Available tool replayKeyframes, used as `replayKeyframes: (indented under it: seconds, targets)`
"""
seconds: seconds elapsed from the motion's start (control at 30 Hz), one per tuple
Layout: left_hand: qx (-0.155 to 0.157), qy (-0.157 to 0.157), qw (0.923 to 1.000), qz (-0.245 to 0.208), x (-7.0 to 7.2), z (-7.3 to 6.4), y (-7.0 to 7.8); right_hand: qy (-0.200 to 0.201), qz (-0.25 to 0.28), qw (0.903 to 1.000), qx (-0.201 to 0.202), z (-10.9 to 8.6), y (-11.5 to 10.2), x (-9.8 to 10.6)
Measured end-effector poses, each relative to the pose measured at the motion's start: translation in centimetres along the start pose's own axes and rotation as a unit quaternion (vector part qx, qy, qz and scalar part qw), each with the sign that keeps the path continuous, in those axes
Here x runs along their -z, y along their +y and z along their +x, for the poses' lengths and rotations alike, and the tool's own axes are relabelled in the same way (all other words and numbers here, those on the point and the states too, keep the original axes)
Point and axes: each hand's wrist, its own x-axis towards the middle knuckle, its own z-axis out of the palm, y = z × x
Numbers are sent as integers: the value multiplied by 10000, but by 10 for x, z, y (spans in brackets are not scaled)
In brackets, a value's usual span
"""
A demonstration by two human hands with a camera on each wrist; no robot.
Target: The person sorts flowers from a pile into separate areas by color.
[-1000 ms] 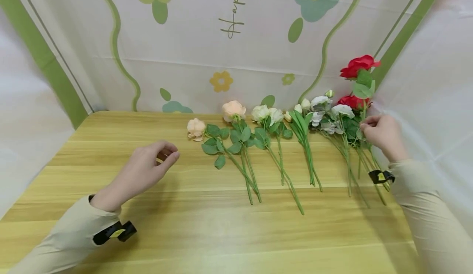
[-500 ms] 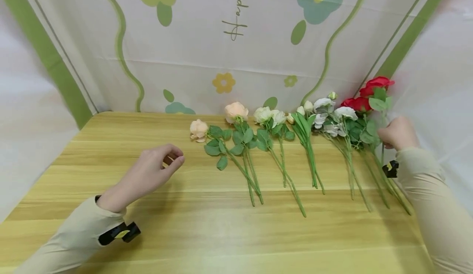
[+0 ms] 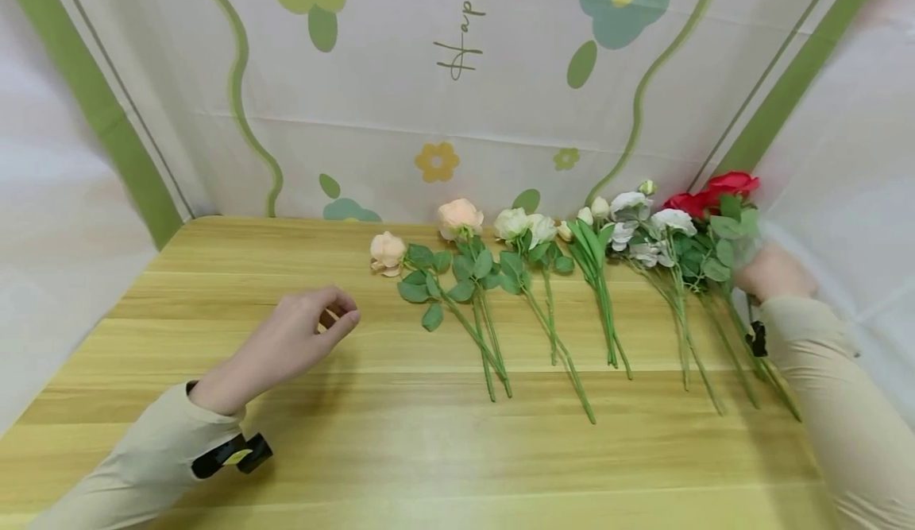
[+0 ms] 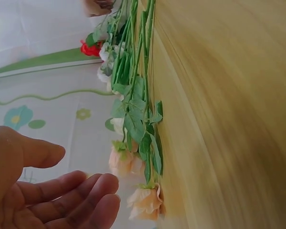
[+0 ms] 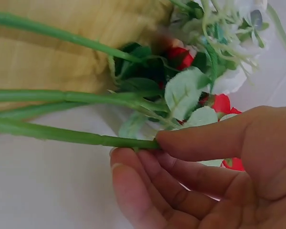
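Note:
My right hand (image 3: 775,272) is at the far right end of the row, and its thumb and fingertips pinch the green stem (image 5: 86,137) of a red rose (image 3: 735,183). That bloom lies against another red rose (image 3: 689,203) at the table's back right corner. In the right wrist view, leaves and white flowers partly cover the red petals. My left hand (image 3: 293,343) hovers over the left part of the table, fingers loosely bent, holding nothing. Nearest to it is a peach rose (image 3: 388,253), which also shows beyond the fingertips in the left wrist view.
Along the back of the wooden table (image 3: 400,450) lie another peach rose (image 3: 460,218), cream roses (image 3: 511,224), white tulips (image 3: 599,209) and grey-white flowers (image 3: 673,221), stems toward the front. A printed cloth (image 3: 400,77) hangs right behind the table.
My right hand has moved right and slightly down, lowering the raised red rose beside the other red one. The left hand has stayed nearly still; the view has shifted slightly.

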Motion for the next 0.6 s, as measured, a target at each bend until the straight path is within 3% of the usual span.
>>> replayKeyframes:
  seconds: [0.3,0.6]
  targets:
    - [40,-122,9999,-2,-2,0,3,249,-358,9990,-24,5,1,-12]
    - [94,-179,9998,7,-2,-1,3,246,-497,9984,-122,4,0,-11]
